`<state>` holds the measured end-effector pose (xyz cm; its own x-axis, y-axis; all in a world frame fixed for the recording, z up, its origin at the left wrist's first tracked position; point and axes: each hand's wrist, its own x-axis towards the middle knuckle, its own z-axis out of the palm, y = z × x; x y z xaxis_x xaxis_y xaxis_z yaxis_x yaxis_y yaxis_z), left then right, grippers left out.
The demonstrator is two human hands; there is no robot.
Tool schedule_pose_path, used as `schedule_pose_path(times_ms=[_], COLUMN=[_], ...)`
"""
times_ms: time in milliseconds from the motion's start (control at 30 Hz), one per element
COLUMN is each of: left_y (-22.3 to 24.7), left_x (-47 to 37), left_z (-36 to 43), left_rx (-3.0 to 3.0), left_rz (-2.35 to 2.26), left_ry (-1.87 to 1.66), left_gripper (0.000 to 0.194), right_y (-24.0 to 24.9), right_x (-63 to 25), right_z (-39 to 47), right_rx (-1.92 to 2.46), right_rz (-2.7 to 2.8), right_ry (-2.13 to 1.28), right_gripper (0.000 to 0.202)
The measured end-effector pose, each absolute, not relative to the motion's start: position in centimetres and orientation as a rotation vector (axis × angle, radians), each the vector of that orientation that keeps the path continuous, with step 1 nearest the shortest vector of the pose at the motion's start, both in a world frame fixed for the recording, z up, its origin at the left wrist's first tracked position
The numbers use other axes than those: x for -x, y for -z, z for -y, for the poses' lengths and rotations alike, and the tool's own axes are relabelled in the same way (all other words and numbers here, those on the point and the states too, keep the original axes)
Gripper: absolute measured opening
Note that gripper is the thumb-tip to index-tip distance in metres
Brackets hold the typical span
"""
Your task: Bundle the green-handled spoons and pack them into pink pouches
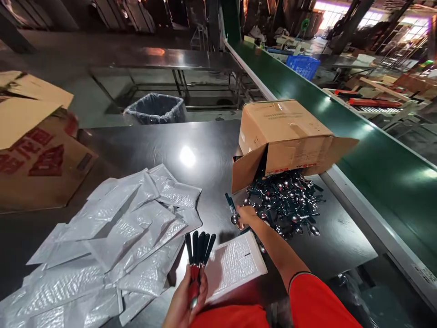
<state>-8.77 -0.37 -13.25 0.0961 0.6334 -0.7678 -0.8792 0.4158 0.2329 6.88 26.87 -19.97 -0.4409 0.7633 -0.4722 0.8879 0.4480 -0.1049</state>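
My left hand (191,291) is closed round a fanned bunch of spoons (200,248), their dark handles pointing up and away from me. Part of a shiny bowl shows low in that palm. At the left edge of a heap of loose spoons (287,200), my right hand (246,216) has its fingers curled at a couple of dark-handled spoons (232,209); its fingertips are partly hidden. Between my hands and close to my body lies a flat white padded envelope (235,264).
White padded envelopes (129,237) are piled on the left of the metal table (211,150). A tipped cardboard box (290,123) stands open behind the spoon heap. Another carton (44,159) is at far left. A green conveyor belt (375,132) runs along the right; a lined bin (155,109) stands beyond.
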Motion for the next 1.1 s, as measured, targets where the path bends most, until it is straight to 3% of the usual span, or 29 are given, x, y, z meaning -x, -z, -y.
schedule_pose_path(times_ms=[333,567,633,767,867,1100], left_y=[13.0,11.3,10.3,8.4,7.6,7.5], left_x=[8.6,8.3,8.0,6.7,5.0,1.8], left_z=[0.5,-0.5,-1.4,-3.8,-4.8,-3.3], left_rx=[0.221,0.1,0.003,-0.201,-0.286,-0.287], left_rz=[-1.013,-1.053,-1.139,-1.198,-1.175,-1.148], left_ry=[-1.205,-1.238,-1.296,-1.39,-1.377,-1.262], left_gripper=[0.057,0.062,0.065,0.062,0.061,0.068], right_y=[11.8,5.6,3.6,-0.1,-1.0,2.4], right_x=[-16.0,-19.3,-18.9,-16.5,-13.6,-9.3], right_z=[-27.6,-23.0,-21.3,-17.6,-15.3,-13.7], right_rx=[-2.096,-2.563,-2.589,-2.409,-2.194,-2.231], right_rz=[-2.581,-2.81,-2.908,-2.75,-2.549,-2.921], right_ry=[0.454,0.466,0.744,1.729,2.052,1.51], right_gripper=[0.036,0.026,0.023,0.024,0.023,0.018])
